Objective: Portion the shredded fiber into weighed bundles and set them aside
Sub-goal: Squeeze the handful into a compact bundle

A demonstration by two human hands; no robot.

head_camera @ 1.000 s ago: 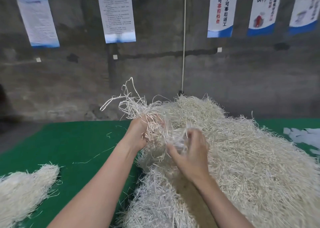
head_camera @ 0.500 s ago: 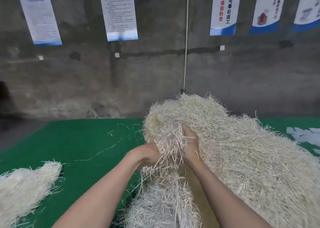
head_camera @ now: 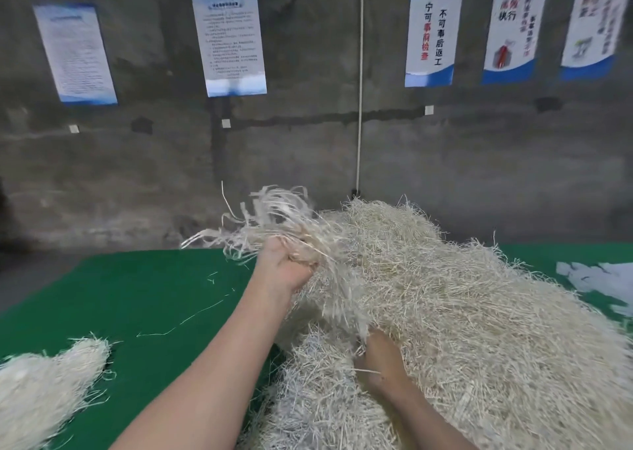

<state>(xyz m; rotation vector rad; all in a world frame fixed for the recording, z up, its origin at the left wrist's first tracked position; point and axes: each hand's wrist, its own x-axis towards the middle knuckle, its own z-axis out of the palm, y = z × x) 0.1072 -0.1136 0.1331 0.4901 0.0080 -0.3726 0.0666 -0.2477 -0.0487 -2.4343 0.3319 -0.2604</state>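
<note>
The right hand's (head_camera: 382, 364) fingers are buried in the pile (head_camera: 479, 330), so their curl cannot be told. The strands (head_camera: 270, 217) gripped by the left hand (head_camera: 284, 268) are blurred, and they cover that hand's fingertips. Both forearms run off the near edge. The pile is cut by the right and near edges and hides the worktop (head_camera: 137, 295) under it. At near left, a smaller bundle (head_camera: 44, 391) is cut by the left and near edges. White scraps (head_camera: 589, 278) at far right run off the right edge. The print on the two left posters (head_camera: 228, 38) is too small to read; the rightmost poster (head_camera: 596, 21) is blurred and cropped.
</note>
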